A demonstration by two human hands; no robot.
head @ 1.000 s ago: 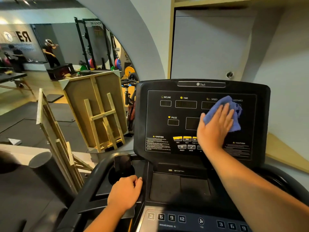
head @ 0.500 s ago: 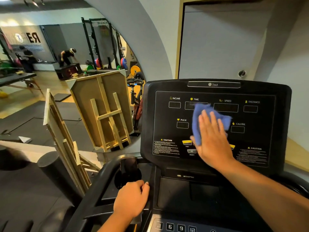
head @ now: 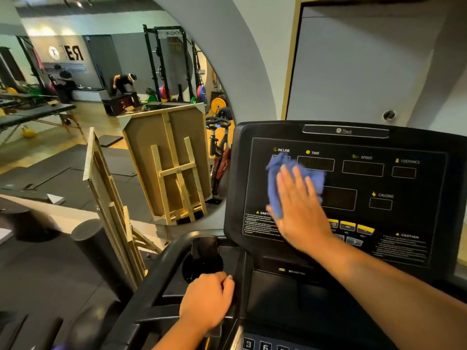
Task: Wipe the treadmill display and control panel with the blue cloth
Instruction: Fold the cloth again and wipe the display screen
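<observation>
The black treadmill display [head: 364, 188] stands upright ahead, with labelled windows and yellow buttons along its lower part. My right hand [head: 300, 208] lies flat with straight fingers on the blue cloth [head: 274, 188], pressing it against the display's left side near the INCLINE and TIME windows. My left hand [head: 207, 301] has its fingers curled over the edge of the dark console tray below the display. A strip of numbered control buttons [head: 265, 346] shows at the bottom edge.
A dark phone stands in the cup holder [head: 204, 256] left of the console. A large mirror [head: 101, 122] on the left reflects a gym with racks and people. Wooden easels [head: 111, 210] and a black foam roller [head: 96, 251] stand beside the treadmill.
My right hand has swept the blue cloth leftward across the display, from the SPEED and DISTANCE side to the INCLINE side. My left hand has stayed on the console edge.
</observation>
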